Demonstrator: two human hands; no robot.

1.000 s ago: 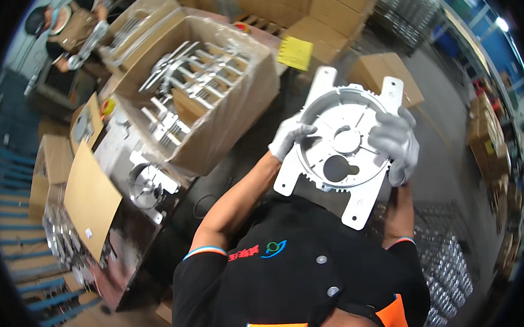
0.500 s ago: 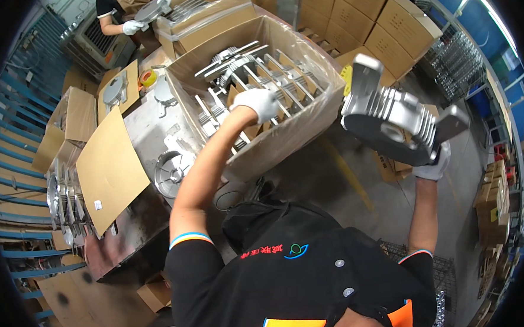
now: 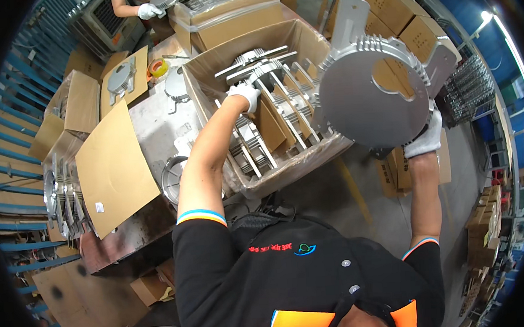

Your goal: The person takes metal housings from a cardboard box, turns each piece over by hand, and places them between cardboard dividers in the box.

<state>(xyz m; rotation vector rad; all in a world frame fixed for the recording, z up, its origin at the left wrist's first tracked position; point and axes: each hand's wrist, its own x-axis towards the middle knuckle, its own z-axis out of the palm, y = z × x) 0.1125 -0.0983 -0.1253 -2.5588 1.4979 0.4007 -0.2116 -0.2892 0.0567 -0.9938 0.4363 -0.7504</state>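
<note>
In a gloved grip, my right hand [image 3: 425,136] holds a large grey finned metal casting [image 3: 365,105] by its lower right edge. Its flat round face, with an off-centre hole and two lugs, is raised to the right of the open carton [image 3: 286,174]. Over the carton's left side, my gloved left hand [image 3: 245,96] has its fingers curled at the edge of another finned casting [image 3: 263,74]; the fingertips are partly hidden. Several similar castings stand on edge inside, with brown cardboard [image 3: 272,124] among them. Clear plastic film covers the carton's rim.
On the metal table [image 3: 144,122] at left lie a cardboard sheet [image 3: 114,168], more castings [image 3: 176,85] and a tape roll [image 3: 158,68]. At the far side, a co-worker's gloved hand [image 3: 149,11] holds a casting near a second carton [image 3: 240,25]. Stacked cartons [image 3: 421,39] stand at back right.
My right hand has raised the casting and turned its flat face into view, moving it toward the carton. My left hand has shifted slightly up and left inside the carton.
</note>
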